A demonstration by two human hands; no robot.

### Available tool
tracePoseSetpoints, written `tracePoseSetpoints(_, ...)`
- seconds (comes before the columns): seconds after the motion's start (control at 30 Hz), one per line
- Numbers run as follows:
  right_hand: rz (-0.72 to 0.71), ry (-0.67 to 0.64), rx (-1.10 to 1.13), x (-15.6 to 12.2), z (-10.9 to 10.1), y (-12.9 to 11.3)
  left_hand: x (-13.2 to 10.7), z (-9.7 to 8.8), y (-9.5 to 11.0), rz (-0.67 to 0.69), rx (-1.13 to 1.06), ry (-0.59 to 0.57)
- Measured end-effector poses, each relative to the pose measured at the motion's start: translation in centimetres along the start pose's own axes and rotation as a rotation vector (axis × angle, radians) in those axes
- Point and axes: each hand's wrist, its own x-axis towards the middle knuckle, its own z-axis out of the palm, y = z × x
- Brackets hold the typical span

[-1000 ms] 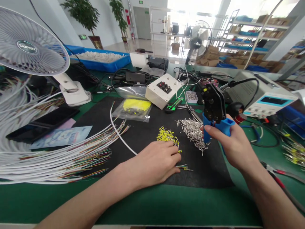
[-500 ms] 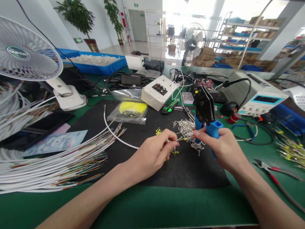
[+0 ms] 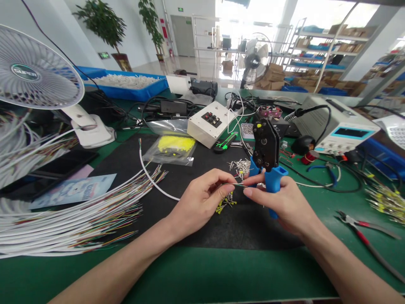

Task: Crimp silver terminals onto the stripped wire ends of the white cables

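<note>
My left hand (image 3: 204,200) is closed in a pinch on the thin wires (image 3: 238,184) at the end of a white cable (image 3: 155,178). My right hand (image 3: 289,204) wraps round the blue handles of a black crimping tool (image 3: 266,145), whose head points up. The right thumb and forefinger reach to the free wire end, close to my left fingertips; whether they touch it is hard to tell. Behind the fingers lies a pile of small metal terminals (image 3: 241,165), partly hidden. Terminals with yellow sleeves (image 3: 225,204) lie just under the left fingertips.
White cables (image 3: 79,221) with stripped, coloured ends spread at left. A bag of yellow sleeves (image 3: 175,144), a switch box (image 3: 207,124) and a green cutter knife (image 3: 225,143) stand behind the mat. Red-handled cutting pliers (image 3: 363,230) lie right, near more yellow-sleeved terminals (image 3: 384,198).
My right hand has moved left with the crimping tool, bringing its thumb and forefinger to the wire end. My left hand keeps its pinch and has barely shifted.
</note>
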Motion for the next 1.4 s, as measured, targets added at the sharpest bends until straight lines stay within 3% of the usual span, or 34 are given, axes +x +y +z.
tracePoseSetpoints(0.53, -0.089, 0.071, -0.067, -0.3, 1.2, 0.5, -0.4, 0.6, -0.3, 0.063, 0.012, 0.079)
tracePoseSetpoints(0.63, -0.060, 0.056, -0.084, -0.3, 1.1, 0.6, -0.4, 0.2, -0.1, 0.103, 0.032, 0.216)
tracePoseSetpoints(0.77, -0.073, -0.039, -0.087, -0.5, 1.4, 0.5, -0.2, -0.8, 0.8, 0.229, 0.135, 0.551)
tracePoseSetpoints(0.87, -0.082, -0.091, -0.121, -0.8, 1.8, 0.7, -0.1, -1.4, 1.4, 0.311, 0.164, 0.663)
tracePoseSetpoints(1.1, -0.075, -0.080, -0.285, -1.3, 2.8, 1.5, -0.5, -1.6, 1.8, 0.310, 0.189, 0.693)
tracePoseSetpoints(1.4, -0.101, -0.112, -0.297, -1.5, 3.2, 1.4, -0.4, -1.6, 1.6, 0.284, 0.124, 0.688)
